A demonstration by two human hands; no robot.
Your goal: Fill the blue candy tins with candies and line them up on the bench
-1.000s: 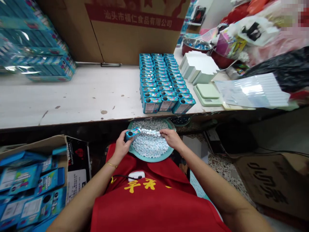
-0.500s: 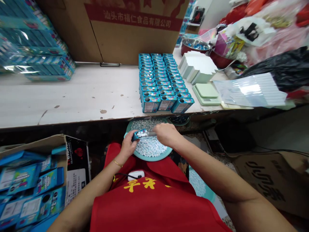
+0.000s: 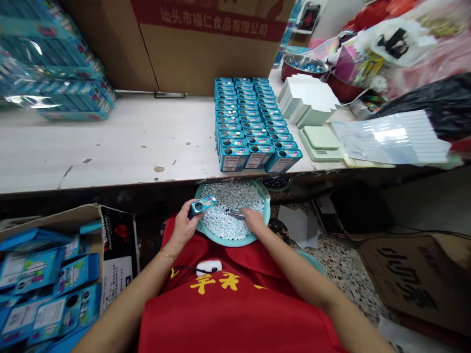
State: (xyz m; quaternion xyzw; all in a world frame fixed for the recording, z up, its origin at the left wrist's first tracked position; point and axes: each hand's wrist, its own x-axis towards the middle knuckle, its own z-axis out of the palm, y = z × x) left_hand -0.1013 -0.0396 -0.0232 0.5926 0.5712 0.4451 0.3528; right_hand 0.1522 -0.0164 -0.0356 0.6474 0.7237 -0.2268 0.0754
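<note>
Wears a red apron (image 3: 235,318) with yellow characters, and has a white device (image 3: 208,267) on a dark cable upon it. Pinches a small blue box (image 3: 203,205) between thumb and fingers of the left hand (image 3: 184,226), tilted over the left part of a turquoise basin (image 3: 234,243). Grips a metal scoop (image 3: 237,214) in the right hand (image 3: 253,221), with fingers curled closed around the handle, too blurred to tell one by one. Holds the scoop's far end among white pellets (image 3: 235,193) in the basin. To the left, shows an open carton (image 3: 119,274) of loose blue packs (image 3: 40,269).

Beyond, shows a worn white counter (image 3: 165,142) bearing three rows of blue boxes (image 3: 257,122), with a few pellets on their tops. To the right of these, shows a pale green scale (image 3: 322,139), a clear plastic sheet (image 3: 390,137) and stacked white card (image 3: 307,98). Farther back, shows a metal bowl (image 3: 305,63), film-wrapped blue packs (image 3: 73,100) at left and a large brown carton (image 3: 206,59).
</note>
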